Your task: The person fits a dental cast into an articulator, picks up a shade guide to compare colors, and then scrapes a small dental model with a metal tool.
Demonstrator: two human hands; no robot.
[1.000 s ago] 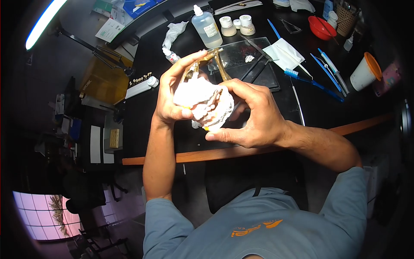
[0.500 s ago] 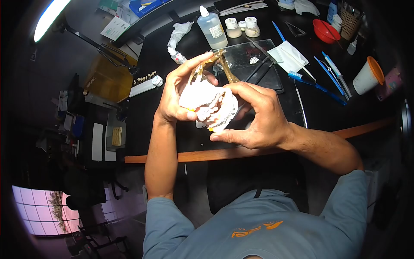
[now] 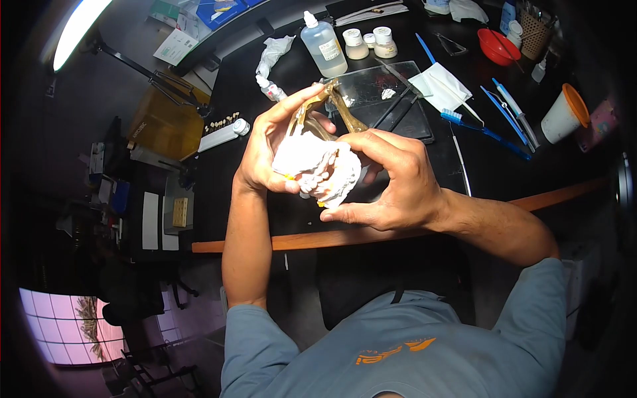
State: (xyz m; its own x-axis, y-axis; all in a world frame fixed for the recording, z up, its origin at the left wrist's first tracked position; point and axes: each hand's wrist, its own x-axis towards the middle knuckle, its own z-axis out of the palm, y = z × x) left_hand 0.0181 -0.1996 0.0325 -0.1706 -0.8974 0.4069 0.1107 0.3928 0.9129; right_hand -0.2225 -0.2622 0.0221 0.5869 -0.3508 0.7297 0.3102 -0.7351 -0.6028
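Between my two hands is a white plaster dental model (image 3: 312,159) mounted on a brass-coloured articulator (image 3: 348,114). Rows of teeth show on the model's near side, and the bright light washes out much of its surface. My left hand (image 3: 269,146) is closed round the left side, its fingers up along the articulator frame and its thumb on the plaster. From the right, my right hand (image 3: 398,179) grips the model, thumb at the lower edge and index finger over the top. Its other fingers are partly hidden behind. Both hold it above the black table (image 3: 292,215).
Behind stand a clear bottle (image 3: 325,50) and small jars (image 3: 383,43). A dark glass slab (image 3: 371,83), a white tissue (image 3: 434,86), a blue toothbrush (image 3: 484,129) and a white cup with an orange rim (image 3: 561,119) lie to the right. A lamp (image 3: 79,33) hangs upper left.
The dental model and both hands have shifted very slightly left in view. The grip of both hands looks the same.
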